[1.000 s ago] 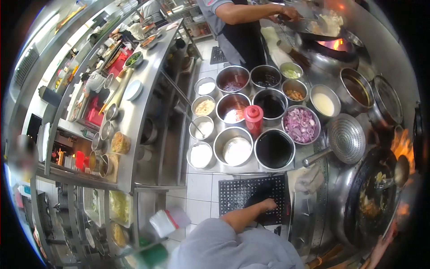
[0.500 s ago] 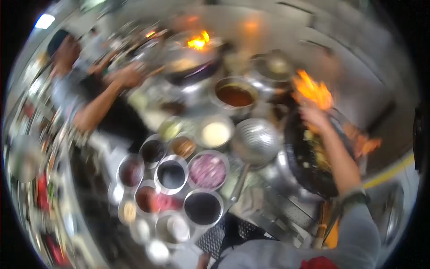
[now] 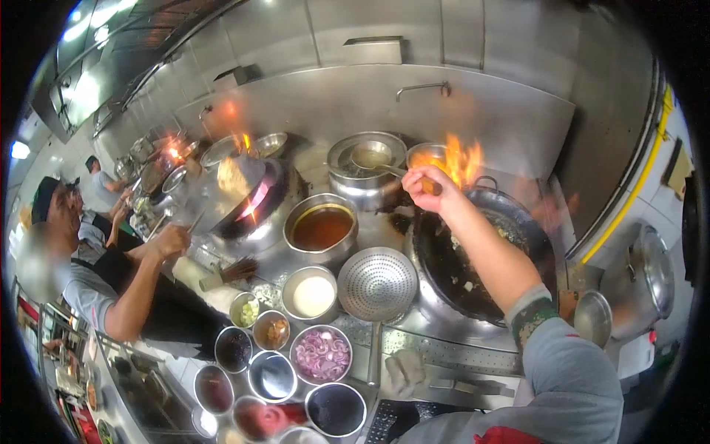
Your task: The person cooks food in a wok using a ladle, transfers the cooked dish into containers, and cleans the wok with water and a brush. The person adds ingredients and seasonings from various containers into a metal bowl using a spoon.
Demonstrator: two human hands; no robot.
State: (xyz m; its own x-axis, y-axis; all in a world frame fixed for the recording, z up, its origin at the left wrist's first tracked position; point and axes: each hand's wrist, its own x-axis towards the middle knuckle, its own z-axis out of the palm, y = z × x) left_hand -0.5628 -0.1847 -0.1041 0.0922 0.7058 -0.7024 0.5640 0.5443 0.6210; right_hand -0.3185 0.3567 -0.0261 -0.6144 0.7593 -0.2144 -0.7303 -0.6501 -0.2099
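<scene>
My right hand [image 3: 435, 191] is closed around the handle of a ladle [image 3: 371, 155], reaching out over the near edge of the stove. The ladle's bowl is at the mouth of a metal pot [image 3: 366, 194] at the back; whether it touches what is inside, I cannot tell. Below my forearm sits a large black wok [image 3: 532, 259] with pale pieces of food in it. Flames [image 3: 460, 159] rise behind the wok, close to my hand. My left hand is out of view.
A perforated strainer [image 3: 377, 283] lies left of the wok. Near it stand a pot of reddish-brown liquid [image 3: 320, 255], a bowl of chopped onions [image 3: 321, 355] and several sauce containers. At left, a co-worker [image 3: 133, 277] handles another flaming wok [image 3: 274, 194]. A lidded pot [image 3: 642, 277] stands at right.
My right hand has moved from over the wok, leftward to the pot behind, with the ladle now clearly visible. The flames have shifted. The head view has tilted up and is sharper.
</scene>
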